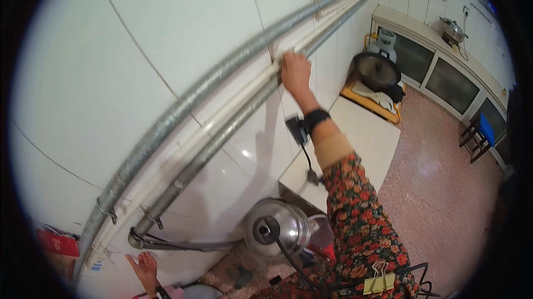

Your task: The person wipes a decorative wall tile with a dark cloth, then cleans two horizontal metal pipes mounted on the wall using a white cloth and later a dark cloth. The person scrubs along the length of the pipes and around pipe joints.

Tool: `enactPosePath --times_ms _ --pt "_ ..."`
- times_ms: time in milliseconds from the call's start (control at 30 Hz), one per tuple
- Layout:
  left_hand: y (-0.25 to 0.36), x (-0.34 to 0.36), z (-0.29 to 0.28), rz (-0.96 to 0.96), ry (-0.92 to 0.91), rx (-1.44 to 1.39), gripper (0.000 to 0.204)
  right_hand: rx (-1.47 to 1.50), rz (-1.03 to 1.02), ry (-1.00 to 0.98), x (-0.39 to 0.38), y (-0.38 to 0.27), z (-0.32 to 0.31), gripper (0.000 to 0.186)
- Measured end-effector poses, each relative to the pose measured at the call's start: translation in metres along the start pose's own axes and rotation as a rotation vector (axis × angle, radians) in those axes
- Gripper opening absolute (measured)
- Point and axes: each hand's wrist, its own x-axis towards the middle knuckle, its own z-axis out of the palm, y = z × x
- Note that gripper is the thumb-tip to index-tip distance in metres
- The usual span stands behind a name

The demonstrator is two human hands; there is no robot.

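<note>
My right hand (296, 71) reaches up to the wall. Its fingers are curled against the white pipe (233, 97), close to the lower grey metal pipe (222, 138). Whatever those fingers hold, if anything, is hidden. Above them a thicker grey metal pipe (183, 104) runs along the same tiled wall. My left hand (145, 270) is low at the left, open with the fingers apart and nothing in it, near the lower end of the pipes. A black strapped device (302, 127) sits on my right wrist, with a cable hanging from it.
Below my right arm stand a shiny metal pot (272, 229) and a pale cabinet top (366, 149). Farther off are a black lidded pan (377, 71), a gas cylinder (383, 42), a counter with a steel pot (453, 29), and a blue-topped stool (483, 129). Something red (58, 243) is at far left.
</note>
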Motion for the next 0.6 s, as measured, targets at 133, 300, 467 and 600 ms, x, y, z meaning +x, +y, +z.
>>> enactPosePath --times_ms 133,300,467,600 --pt "0.007 0.012 -0.011 -0.061 -0.058 -0.013 0.047 0.098 -0.208 0.111 -0.010 0.010 0.021 0.007" --pt "0.013 0.024 -0.017 -0.027 -0.024 -0.036 0.048 0.234 -0.247 -0.149 -0.046 -0.017 0.006 0.015" --pt "0.013 0.025 -0.025 -0.026 -0.106 0.042 0.045 0.868 0.124 -0.412 -0.056 0.023 -0.057 0.012" --pt "0.003 0.014 -0.011 0.022 -0.127 0.077 0.041 0.906 0.297 -0.358 -0.078 0.039 -0.077 0.015"
